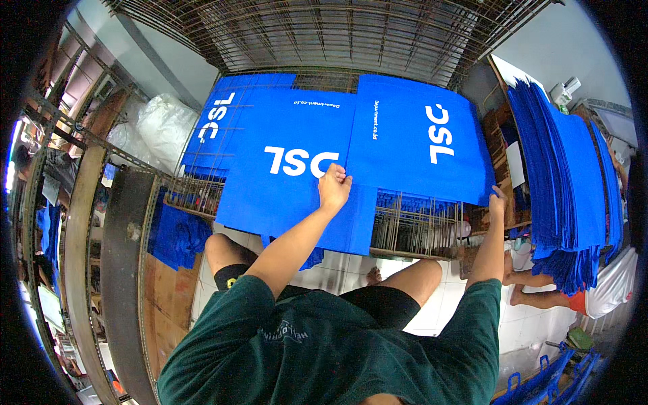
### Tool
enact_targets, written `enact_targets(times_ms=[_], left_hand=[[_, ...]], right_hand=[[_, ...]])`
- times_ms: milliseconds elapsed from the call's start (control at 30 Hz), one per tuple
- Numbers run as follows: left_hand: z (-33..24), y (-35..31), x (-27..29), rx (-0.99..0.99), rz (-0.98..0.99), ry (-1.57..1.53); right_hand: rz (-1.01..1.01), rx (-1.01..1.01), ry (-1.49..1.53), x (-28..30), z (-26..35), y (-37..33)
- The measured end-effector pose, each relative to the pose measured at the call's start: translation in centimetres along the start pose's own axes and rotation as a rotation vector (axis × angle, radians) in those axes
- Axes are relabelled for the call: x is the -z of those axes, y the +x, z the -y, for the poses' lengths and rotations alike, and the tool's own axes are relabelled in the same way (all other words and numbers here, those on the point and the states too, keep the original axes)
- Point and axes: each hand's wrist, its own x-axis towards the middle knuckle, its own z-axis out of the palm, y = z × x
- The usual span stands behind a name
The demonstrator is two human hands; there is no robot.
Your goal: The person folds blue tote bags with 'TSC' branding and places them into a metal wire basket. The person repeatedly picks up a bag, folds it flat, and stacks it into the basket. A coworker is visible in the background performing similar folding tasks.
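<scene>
A blue fabric sheet with white print [418, 142] lies on the wire rack in front of me. My right hand [498, 201] pinches its near right corner. My left hand [335, 187] is closed with curled fingers at the sheet's near left corner, and the fingertips seem to grip that edge. Under my left wrist is a second printed blue sheet [283, 196], turned a different way and lying flat. Another printed blue sheet [253, 84] lies behind it at the far left, partly covered.
Wire racks [324, 40] tilt up at the back. A thick stack of blue fabric [560, 162] hangs at the right, near a person's legs [540, 290]. Metal shelving [125, 270] stands at the left, with a clear plastic bundle [165, 131] behind. Bare rack wires [415, 226] show below the sheets.
</scene>
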Motion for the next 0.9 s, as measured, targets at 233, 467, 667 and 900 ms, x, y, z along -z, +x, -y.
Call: enact_targets(times_ms=[233,467,667,900], left_hand=[[0.2,0.2,0.1,0.028,-0.013,0.016],[0.4,0.6,0.1,-0.026,-0.019,0.011],[-0.1,0.9,0.2,-0.063,-0.012,0.028],[-0.9,0.4,1.0,-0.104,-0.017,0.07]], right_hand=[[-0.03,0.026,-0.002,-1.0,1.4,-1.0],[-0.089,0.175,-0.114,-1.2,-2.4,1.4],[-0.067,0.132,0.065,-1.4,-2.0,0.3],[-0.123,0.091,-0.001,-2.1,-0.3,-1.8]])
